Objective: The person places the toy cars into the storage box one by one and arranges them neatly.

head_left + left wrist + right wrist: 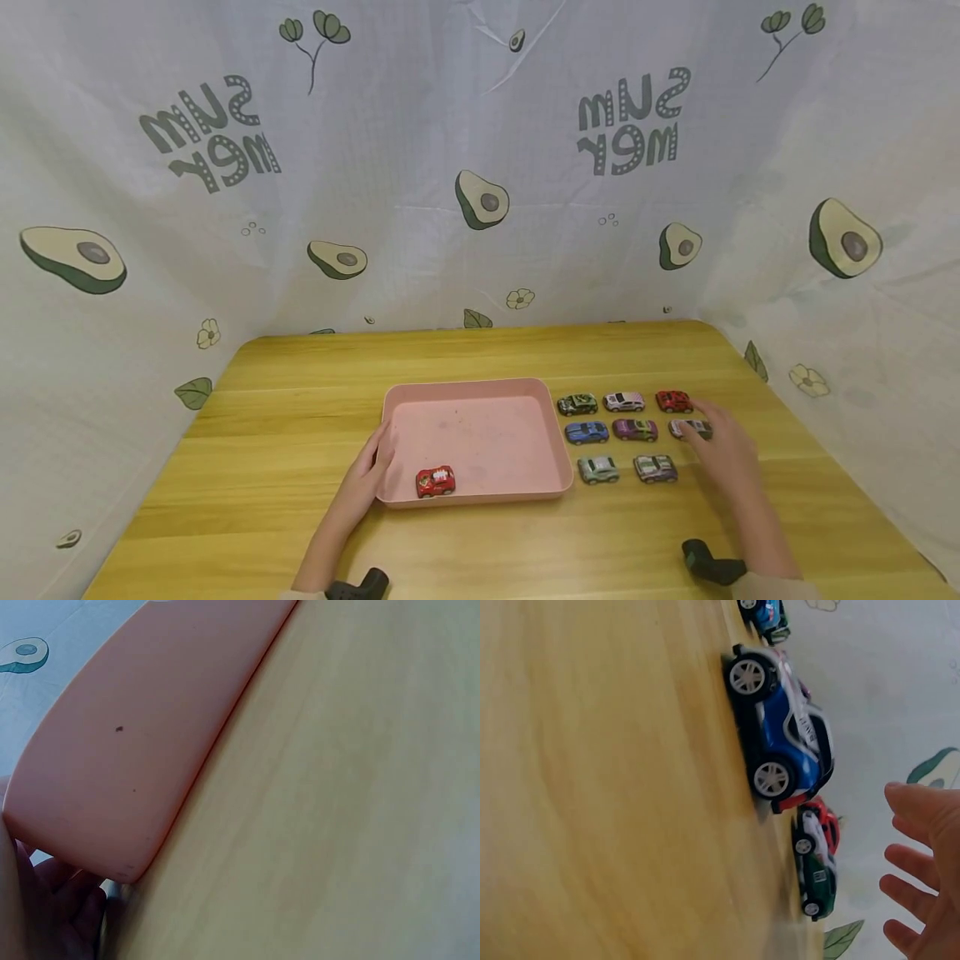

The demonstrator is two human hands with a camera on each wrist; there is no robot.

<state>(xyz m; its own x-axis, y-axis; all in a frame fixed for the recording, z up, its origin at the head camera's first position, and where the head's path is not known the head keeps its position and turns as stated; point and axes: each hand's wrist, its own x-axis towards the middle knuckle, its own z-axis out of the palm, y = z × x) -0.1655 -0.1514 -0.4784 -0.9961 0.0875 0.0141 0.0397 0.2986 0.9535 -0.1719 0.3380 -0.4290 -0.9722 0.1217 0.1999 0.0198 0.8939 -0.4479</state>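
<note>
A pink tray [480,501] lies on the wooden table with one red toy car [436,481] inside at its front left. My left hand [365,472] grips the tray's left rim, thumb over the edge; in the left wrist view its fingers [71,904] are dark against the outer wall. At the right, my right hand [723,450] hovers by a white-and-dark toy car [691,429], its fingers spread and holding nothing. The right wrist view has a green-and-white car [819,874] near those fingers, with a blue-and-silver car [784,731] closer to the camera.
Between tray and right hand, several toy cars stand in rows, among them a red one [673,401], a purple one [635,429], a blue one [587,432] and a pale green one [597,469]. A printed cloth [420,125] hangs behind the table [300,417].
</note>
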